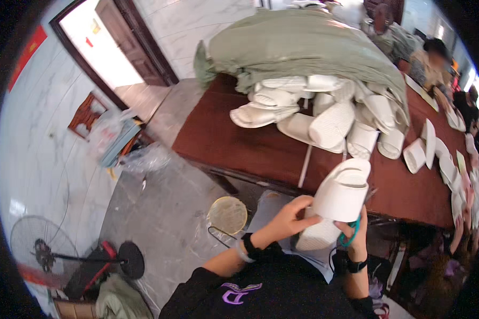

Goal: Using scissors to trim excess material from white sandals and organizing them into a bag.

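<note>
Above the near table edge I hold a pair of white slide slippers [341, 194]. One has its strap uppermost; the other lies beneath it with part of its ribbed sole showing. My left hand [294, 218] grips them from the left side, fingers closed at the lower slipper. On the right, my right hand [355, 229] is closed against the slippers' edge. A teal loop [350, 234] like a scissor handle sits at its fingers, and a thin dark tip shows beyond the slippers. Most of that tool is hidden.
Ahead, many white slippers [332, 125] spill from a green cloth sack [292, 45] on the brown table [213, 133]. More slippers line the table's right side, where other people sit. A round yellow-rimmed bin [227, 215] stands on the floor; a fan [42, 255] is at far left.
</note>
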`<state>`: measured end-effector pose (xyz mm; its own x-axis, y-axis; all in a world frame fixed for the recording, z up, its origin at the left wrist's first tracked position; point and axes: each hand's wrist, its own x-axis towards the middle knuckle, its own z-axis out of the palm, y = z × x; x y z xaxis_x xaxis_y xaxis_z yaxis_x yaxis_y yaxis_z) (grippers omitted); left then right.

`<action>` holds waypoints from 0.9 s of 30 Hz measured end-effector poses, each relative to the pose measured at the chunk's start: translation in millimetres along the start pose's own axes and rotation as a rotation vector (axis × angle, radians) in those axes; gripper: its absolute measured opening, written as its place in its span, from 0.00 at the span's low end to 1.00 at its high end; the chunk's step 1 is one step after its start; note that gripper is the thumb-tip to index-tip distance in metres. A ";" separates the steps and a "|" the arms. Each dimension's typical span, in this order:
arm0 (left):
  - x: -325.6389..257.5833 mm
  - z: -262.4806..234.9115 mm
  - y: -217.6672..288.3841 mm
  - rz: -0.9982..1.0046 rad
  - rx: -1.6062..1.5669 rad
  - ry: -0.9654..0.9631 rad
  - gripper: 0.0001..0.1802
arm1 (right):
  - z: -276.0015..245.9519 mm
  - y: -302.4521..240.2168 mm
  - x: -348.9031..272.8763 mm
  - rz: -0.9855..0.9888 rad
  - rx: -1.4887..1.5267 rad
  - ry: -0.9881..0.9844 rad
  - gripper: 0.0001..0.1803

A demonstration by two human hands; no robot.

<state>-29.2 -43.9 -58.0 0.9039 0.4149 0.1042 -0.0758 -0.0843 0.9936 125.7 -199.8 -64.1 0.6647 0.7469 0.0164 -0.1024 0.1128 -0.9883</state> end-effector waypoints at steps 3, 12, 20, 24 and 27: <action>-3.4 1.3 4.6 -0.067 -0.085 0.026 0.31 | 5.4 8.7 -6.0 0.028 0.181 0.131 0.39; -12.8 -18.5 -5.2 -0.166 0.004 -0.065 0.09 | -36.2 -1.8 4.5 -0.083 0.219 0.334 0.30; -12.1 -14.9 -8.5 -0.278 0.026 -0.199 0.49 | -17.6 14.0 17.8 -0.027 0.267 0.380 0.27; -8.1 -11.7 -41.8 -0.400 -0.186 -0.252 0.53 | -16.0 9.9 17.5 -0.016 0.367 0.376 0.26; -4.1 -0.3 -29.3 -0.155 -0.034 -0.113 0.52 | -10.1 0.2 14.2 -0.004 0.385 0.346 0.25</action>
<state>-30.8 -42.9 -87.5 0.9471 0.3164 -0.0536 0.0553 0.0036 0.9985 142.6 -195.8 -65.6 0.8650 0.4927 -0.0952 -0.3206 0.3967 -0.8601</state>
